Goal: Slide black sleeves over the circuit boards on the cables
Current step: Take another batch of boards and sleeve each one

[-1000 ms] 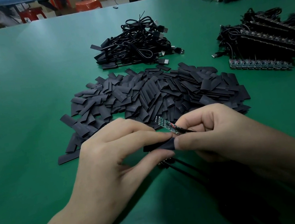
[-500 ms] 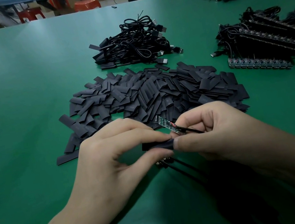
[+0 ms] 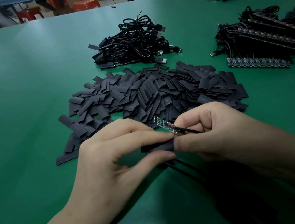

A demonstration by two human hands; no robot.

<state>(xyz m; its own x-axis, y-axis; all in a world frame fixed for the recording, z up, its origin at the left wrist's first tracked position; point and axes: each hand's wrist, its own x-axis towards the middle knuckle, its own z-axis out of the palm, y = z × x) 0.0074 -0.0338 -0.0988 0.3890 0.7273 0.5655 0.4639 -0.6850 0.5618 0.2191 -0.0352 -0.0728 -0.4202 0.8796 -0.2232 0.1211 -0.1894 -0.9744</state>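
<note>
The left hand (image 3: 112, 162) pinches one black sleeve (image 3: 157, 147) between thumb and forefinger. The right hand (image 3: 215, 135) presses its thumb tip against that sleeve's right end, while its curled fingers grip the cable (image 3: 186, 130) just behind the circuit board (image 3: 165, 125). The board is not yet inside the sleeve.

The sleeve's long axis runs roughly parallel to the table's (image 3: 13, 95) near edge. The board sits just beyond it on the far side, slanted so its free end points toward the far left corner. From here the tip looks aimed past the sleeve rather than into a mouth. I'd judge the next move turns on lining up those two axes, opening to tip, and the left hand is the nearer one to that free end.

Beyond the hands lies the heap of loose sleeves (image 3: 149, 95). A tangle of cables (image 3: 135, 41) sits nearer the far edge, and rows of bare boards (image 3: 259, 63) lie by the right edge.
</note>
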